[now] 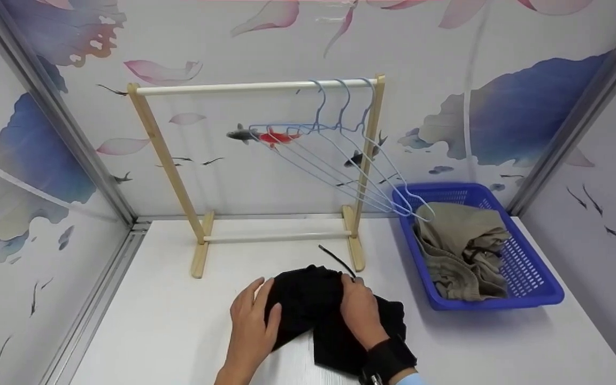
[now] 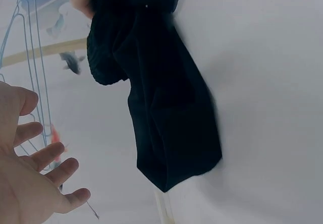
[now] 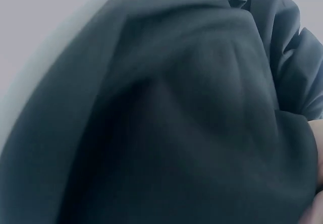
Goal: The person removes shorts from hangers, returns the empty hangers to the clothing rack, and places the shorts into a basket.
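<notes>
1. The black garment lies bunched on the near part of the white table.
2. The right hand grips its far top edge, fingers curled.
3. The left hand rests with fingers straight on its left edge.

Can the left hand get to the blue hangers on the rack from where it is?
Probably yes. The left hand lies open beside the black cloth, holding nothing, and the table between it and the hangers looks bare.
</notes>
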Tool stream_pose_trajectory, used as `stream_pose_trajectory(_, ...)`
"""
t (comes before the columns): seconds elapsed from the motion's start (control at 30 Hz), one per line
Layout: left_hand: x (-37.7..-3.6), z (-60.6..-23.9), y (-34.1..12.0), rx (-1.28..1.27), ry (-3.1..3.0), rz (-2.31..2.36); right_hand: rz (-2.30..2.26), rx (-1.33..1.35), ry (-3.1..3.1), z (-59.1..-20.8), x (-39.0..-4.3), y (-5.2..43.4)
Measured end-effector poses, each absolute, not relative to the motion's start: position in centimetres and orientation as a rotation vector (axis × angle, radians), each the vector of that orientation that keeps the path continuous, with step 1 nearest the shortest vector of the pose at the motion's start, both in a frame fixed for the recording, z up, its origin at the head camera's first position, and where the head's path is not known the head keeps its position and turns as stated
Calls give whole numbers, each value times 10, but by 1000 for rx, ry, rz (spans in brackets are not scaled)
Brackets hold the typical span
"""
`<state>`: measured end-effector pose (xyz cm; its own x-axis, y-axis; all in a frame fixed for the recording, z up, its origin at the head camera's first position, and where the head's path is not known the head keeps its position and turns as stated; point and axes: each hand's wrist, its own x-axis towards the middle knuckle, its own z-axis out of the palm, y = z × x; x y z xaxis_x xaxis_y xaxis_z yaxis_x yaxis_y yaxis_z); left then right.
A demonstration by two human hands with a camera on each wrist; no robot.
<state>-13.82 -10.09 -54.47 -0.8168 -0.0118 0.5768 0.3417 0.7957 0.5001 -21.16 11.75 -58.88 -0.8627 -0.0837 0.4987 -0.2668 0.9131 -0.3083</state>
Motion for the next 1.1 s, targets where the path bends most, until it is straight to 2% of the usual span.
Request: stream_pose_trajectory(1.1,-140,-551,-97,-257,-2411,-874,1097,174,-2462,-589,-190,169)
